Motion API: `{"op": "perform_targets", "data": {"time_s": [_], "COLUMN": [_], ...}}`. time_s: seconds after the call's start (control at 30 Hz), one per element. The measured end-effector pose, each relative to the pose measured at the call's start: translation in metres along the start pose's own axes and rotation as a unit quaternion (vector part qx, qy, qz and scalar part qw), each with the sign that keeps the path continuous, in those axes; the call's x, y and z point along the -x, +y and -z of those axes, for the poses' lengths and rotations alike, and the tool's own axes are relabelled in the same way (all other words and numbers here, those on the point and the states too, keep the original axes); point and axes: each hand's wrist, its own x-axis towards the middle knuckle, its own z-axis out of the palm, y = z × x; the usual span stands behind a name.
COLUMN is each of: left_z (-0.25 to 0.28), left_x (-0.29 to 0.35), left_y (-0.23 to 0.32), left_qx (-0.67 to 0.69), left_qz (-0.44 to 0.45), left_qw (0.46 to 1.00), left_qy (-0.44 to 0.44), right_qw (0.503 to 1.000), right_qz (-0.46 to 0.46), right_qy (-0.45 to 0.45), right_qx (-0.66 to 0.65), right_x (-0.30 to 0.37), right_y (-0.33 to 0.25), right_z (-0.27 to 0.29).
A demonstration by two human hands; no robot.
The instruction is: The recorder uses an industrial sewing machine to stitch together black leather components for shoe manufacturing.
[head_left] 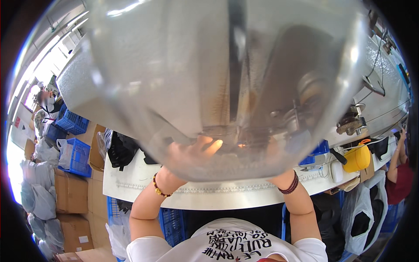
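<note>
A large clear plastic shield (174,78) hangs close in front and blurs what lies behind it. Behind it stands what looks like a sewing machine (297,74), with a small bright light near its working point. My left hand (192,153) rests there, fingers stretched toward the light and over dark material (229,148). Whether it grips that material is not visible. On the light's other side is my right hand (277,153), smeared by the shield so its fingers do not show. My wrists come below the shield's lower rim, over the white table (209,196).
A ruler scale (235,188) runs along the table's front edge. Black items (122,150) lie at its left end. To the right are a yellow container (357,158) and a metal winder (351,124). Cartons (72,190) and blue crates (78,157) stand left; another person (400,174) works right.
</note>
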Motion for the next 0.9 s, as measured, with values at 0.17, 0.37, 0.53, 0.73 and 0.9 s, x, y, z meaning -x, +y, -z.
{"op": "perform_targets", "data": {"time_s": [0.17, 0.37, 0.53, 0.73, 0.9], "left_z": [-0.002, 0.001, -0.027, -0.005, 0.002], "left_x": [0.002, 0.004, 0.013, 0.004, -0.003], "left_y": [-0.006, -0.012, -0.034, -0.026, 0.011], "left_qx": [0.022, 0.092, 0.240, 0.182, 0.110], "left_qz": [-0.004, 0.016, 0.065, 0.059, 0.075], "left_qw": [1.000, 0.993, 0.968, 0.980, 0.991], "left_qy": [0.002, -0.067, -0.040, -0.052, 0.005], "right_qw": [0.996, 0.986, 0.991, 0.997, 0.995], "right_qz": [0.046, 0.026, 0.050, -0.018, 0.059], "right_qy": [0.037, -0.028, -0.009, -0.072, -0.016], "right_qx": [0.072, 0.164, 0.123, -0.013, 0.082], "right_x": [-0.003, 0.001, -0.007, 0.000, 0.002], "right_y": [-0.005, -0.019, -0.024, -0.014, -0.016], "right_z": [-0.003, 0.002, 0.003, 0.002, -0.004]}}
